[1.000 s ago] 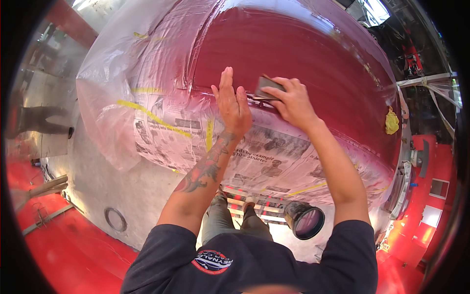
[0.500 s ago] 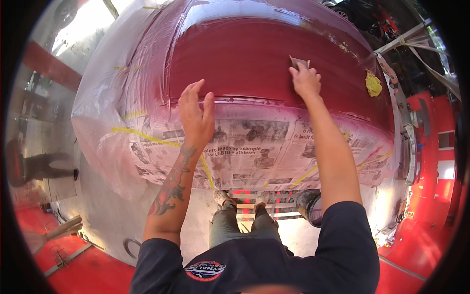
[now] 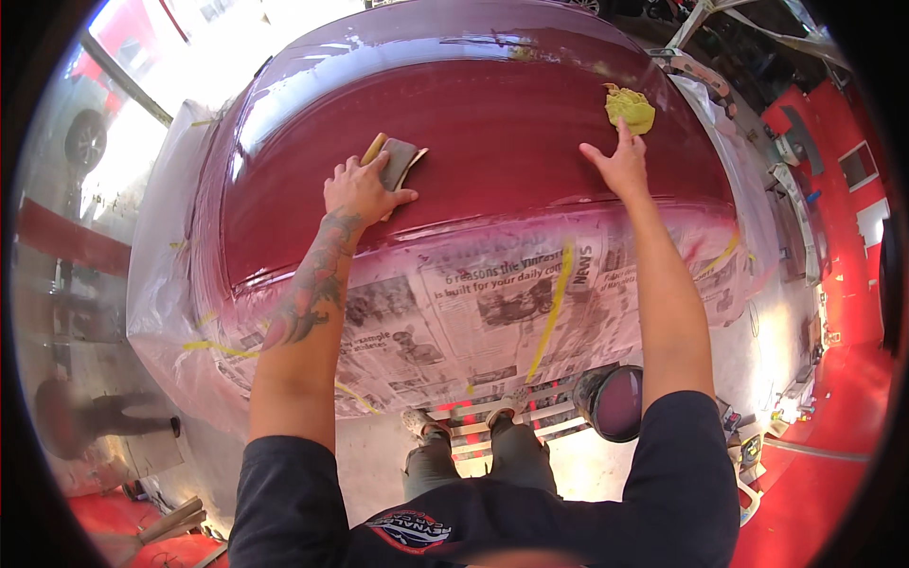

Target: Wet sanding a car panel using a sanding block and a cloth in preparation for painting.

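A large dark red car panel (image 3: pixel 492 133), glossy toward its far part, fills the middle of the view. Over its near left part my left hand (image 3: pixel 358 192) grips a grey sanding block (image 3: pixel 401 163) with a folded sheet of sandpaper around it. My right hand (image 3: pixel 623 172) is stretched out above the panel's right part, thumb and fingers apart and holding nothing. A crumpled yellow cloth (image 3: pixel 631 107) lies on the panel just beyond my right fingertips; whether they touch it I cannot tell.
Newspaper (image 3: pixel 473 298) held by yellow tape covers the panel's near side. Clear plastic sheeting (image 3: pixel 170 256) hangs at the left. Under my feet is a slatted platform (image 3: pixel 473 450), with a dark bucket (image 3: pixel 620 405) to its right. Red panels (image 3: pixel 843 151) stand at the far right.
The sanding block has passed from my right hand to my left. My right hand has opened and reached toward the yellow cloth. The view has shifted to the right.
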A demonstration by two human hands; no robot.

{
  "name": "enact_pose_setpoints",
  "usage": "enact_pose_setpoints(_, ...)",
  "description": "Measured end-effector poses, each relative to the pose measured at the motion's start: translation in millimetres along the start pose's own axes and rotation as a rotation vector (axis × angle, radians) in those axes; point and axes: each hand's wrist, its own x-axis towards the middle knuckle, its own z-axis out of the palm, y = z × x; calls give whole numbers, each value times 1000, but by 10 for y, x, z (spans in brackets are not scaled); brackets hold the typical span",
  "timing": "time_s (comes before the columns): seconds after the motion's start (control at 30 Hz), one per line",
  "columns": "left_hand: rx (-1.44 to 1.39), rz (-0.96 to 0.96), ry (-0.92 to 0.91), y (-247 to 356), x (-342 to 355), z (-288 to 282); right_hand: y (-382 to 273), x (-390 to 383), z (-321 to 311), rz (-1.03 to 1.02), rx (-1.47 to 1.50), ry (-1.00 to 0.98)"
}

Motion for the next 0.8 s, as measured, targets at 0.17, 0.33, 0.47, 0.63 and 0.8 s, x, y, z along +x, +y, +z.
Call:
enact_pose_setpoints(0.17,57,-43,14,10,133,110,677,831,-272,-25,-27,2)
enact_pose_setpoints(0.33,72,-68,-21,71,172,121,840,1376,170,-126,-101,-129)
enact_pose_setpoints(0.47,71,-25,96,215,200,181,503,1585,711,-468,36,100)
enact_pose_setpoints(0.63,55,15,138,163,269,285,-1537,493,1358,-768,255,132)
enact_pose_setpoints(0.8,57,-38,116,110,229,309,-2130,198,1302,-709,136,-143)
